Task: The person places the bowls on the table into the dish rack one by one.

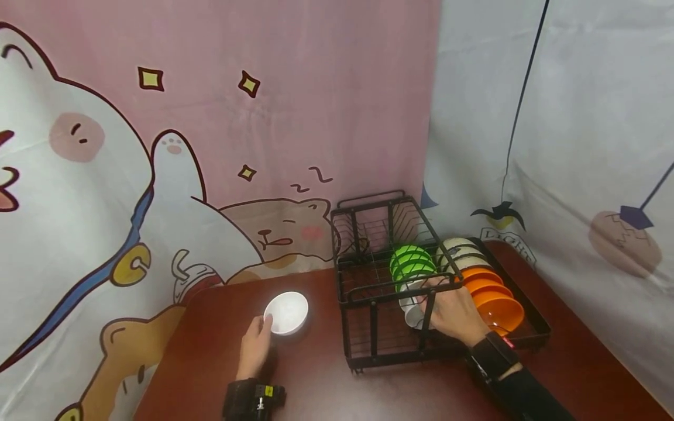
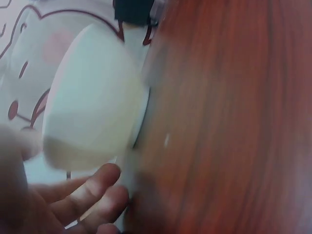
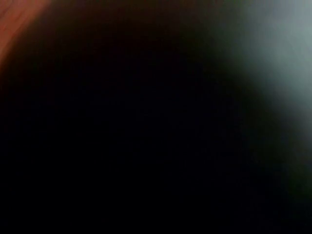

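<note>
My left hand point(image 1: 255, 345) pinches the near-left rim of a white bowl point(image 1: 286, 313), thumb over the edge. In the left wrist view the fingers point(image 2: 92, 197) curl under this bowl point(image 2: 95, 97), which sits close over the table. My right hand point(image 1: 457, 310) reaches into the black dish rack point(image 1: 372, 327) and pinches a white bowl point(image 1: 413, 316) standing on edge; rack bars partly cover it. Behind it several green bowls point(image 1: 411, 261) stand in a row. The right wrist view is almost wholly dark.
On the rack's right side stand several orange bowls point(image 1: 500, 311), with cream-coloured dishes point(image 1: 457, 251) behind them. A black tray point(image 1: 539, 328) lies under that side. The reddish-brown table point(image 1: 316, 380) meets a cartoon-printed curtain point(image 1: 316, 117) at the back.
</note>
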Tool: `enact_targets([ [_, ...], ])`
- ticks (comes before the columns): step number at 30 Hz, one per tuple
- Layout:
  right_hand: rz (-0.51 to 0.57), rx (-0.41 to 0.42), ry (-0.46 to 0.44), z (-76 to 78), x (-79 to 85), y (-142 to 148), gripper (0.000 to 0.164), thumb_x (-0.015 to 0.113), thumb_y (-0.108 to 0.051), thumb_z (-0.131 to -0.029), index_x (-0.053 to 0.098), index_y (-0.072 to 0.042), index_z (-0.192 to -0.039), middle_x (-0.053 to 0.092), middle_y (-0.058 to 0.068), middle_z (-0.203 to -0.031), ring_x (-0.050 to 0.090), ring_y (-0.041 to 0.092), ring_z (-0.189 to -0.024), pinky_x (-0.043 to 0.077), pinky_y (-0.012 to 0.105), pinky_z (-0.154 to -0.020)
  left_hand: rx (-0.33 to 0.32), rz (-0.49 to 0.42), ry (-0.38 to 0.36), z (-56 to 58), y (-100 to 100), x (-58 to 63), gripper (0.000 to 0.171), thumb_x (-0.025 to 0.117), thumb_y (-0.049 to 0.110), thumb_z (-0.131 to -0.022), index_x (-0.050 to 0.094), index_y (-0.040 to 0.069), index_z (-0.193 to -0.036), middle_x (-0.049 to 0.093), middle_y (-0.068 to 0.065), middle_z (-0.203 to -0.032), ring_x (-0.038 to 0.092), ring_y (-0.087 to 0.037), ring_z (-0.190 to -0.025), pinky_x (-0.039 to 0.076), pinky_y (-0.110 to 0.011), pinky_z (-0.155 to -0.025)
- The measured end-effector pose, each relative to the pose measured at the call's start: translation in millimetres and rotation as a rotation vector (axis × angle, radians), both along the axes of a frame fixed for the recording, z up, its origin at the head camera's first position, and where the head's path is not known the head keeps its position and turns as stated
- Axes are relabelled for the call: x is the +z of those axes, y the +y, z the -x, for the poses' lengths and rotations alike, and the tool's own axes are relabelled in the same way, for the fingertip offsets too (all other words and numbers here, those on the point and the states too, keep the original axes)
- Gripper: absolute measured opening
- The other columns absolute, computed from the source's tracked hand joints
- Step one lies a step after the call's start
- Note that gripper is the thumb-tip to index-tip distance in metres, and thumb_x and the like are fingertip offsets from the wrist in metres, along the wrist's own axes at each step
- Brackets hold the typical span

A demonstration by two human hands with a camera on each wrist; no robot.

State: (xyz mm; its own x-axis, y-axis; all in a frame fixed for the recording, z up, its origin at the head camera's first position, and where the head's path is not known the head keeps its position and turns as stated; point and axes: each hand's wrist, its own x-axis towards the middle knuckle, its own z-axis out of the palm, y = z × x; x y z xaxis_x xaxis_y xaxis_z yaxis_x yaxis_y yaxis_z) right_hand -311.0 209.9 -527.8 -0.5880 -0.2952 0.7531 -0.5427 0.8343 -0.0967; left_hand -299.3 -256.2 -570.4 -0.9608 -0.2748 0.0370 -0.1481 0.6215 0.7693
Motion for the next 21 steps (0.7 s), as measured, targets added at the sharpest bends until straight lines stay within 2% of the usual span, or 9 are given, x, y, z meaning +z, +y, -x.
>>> enact_targets([
  [3, 0.028, 0.004, -0.015, 1.4, 1.5, 1.3, 0.018, 0.075, -0.030, -0.078, 0.068, -0.017, -0.089, 0.067, 0.002, -0.082, 0.064, 0.023, -0.075, 0.051, 0.038, -0.062, 0.020, 0.008, 0.022, 2.1, 7.3, 1.3, 0.040, 0.042, 0.031, -0.103, 0.055, -0.001, -0.123, 0.067, -0.017, -0.090, 0.061, -0.020, -0.069, 0.046, -0.033, -0.063],
  [5, 0.039, 0.005, -0.019, 1.6, 2.2, 3.5, 0.016, 0.075, -0.028, -0.077, 0.070, -0.018, -0.090, 0.069, 0.003, -0.085, 0.066, 0.025, -0.077, 0.051, 0.040, -0.063, 0.026, 0.007, 0.028, 2.0, 10.1, 2.4, 0.034, 0.042, 0.021, -0.100, 0.057, -0.003, -0.119, 0.066, -0.014, -0.080, 0.059, -0.018, -0.062, 0.044, -0.030, -0.058],
  [8, 0.079, -0.005, -0.055, -0.6, 5.9, 8.3, 0.016, 0.074, -0.023, -0.078, 0.074, -0.017, -0.093, 0.071, 0.007, -0.094, 0.068, 0.028, -0.079, 0.053, 0.042, -0.063, 0.033, 0.019, 0.039, 1.2, 11.2, 7.9, 0.032, 0.040, 0.016, -0.098, 0.059, -0.003, -0.116, 0.066, -0.013, -0.076, 0.059, -0.017, -0.060, 0.044, -0.030, -0.057],
  [12, 0.149, -0.059, -0.196, -1.8, 20.6, 19.9, 0.021, 0.071, -0.019, -0.085, 0.072, -0.013, -0.105, 0.070, 0.009, -0.100, 0.066, 0.027, -0.073, 0.050, 0.038, -0.057, 0.046, 0.079, 0.119, 2.1, 7.1, 25.6, 0.031, 0.041, 0.017, -0.097, 0.061, -0.002, -0.113, 0.069, -0.018, -0.084, 0.060, -0.021, -0.066, 0.045, -0.034, -0.062],
  [14, 0.186, -0.082, -0.274, 0.5, 33.9, 28.1, 0.028, 0.070, -0.019, -0.088, 0.067, -0.011, -0.115, 0.067, 0.010, -0.105, 0.065, 0.027, -0.075, 0.051, 0.040, -0.060, 0.057, 0.128, 0.182, 4.0, 3.4, 40.8, 0.031, 0.042, 0.017, -0.098, 0.063, -0.001, -0.112, 0.071, -0.021, -0.093, 0.061, -0.025, -0.073, 0.047, -0.039, -0.067],
  [16, 0.223, -0.072, -0.328, 4.4, 50.5, 37.1, 0.035, 0.067, -0.019, -0.092, 0.061, -0.012, -0.126, 0.063, 0.011, -0.111, 0.065, 0.029, -0.084, 0.055, 0.045, -0.068, 0.060, 0.165, 0.233, 5.6, 0.3, 61.7, 0.033, 0.042, 0.019, -0.099, 0.063, -0.001, -0.115, 0.071, -0.024, -0.105, 0.062, -0.031, -0.082, 0.049, -0.046, -0.075],
  [19, 0.307, -0.047, -0.367, 7.7, 81.8, 47.4, 0.041, 0.061, -0.022, -0.097, 0.054, -0.014, -0.137, 0.058, 0.013, -0.119, 0.063, 0.032, -0.100, 0.054, 0.054, -0.081, 0.068, 0.187, 0.293, 6.9, -1.0, 101.1, 0.037, 0.040, 0.021, -0.100, 0.062, -0.002, -0.120, 0.067, -0.027, -0.116, 0.063, -0.039, -0.097, 0.048, -0.056, -0.087],
  [21, 0.354, -0.014, -0.373, 9.1, 106.1, 50.2, 0.043, 0.058, -0.025, -0.099, 0.052, -0.016, -0.140, 0.057, 0.013, -0.121, 0.060, 0.032, -0.106, 0.053, 0.054, -0.085, 0.080, 0.181, 0.331, 5.2, 0.0, 128.7, 0.039, 0.039, 0.022, -0.099, 0.062, -0.001, -0.121, 0.067, -0.026, -0.118, 0.063, -0.039, -0.102, 0.047, -0.057, -0.089],
])
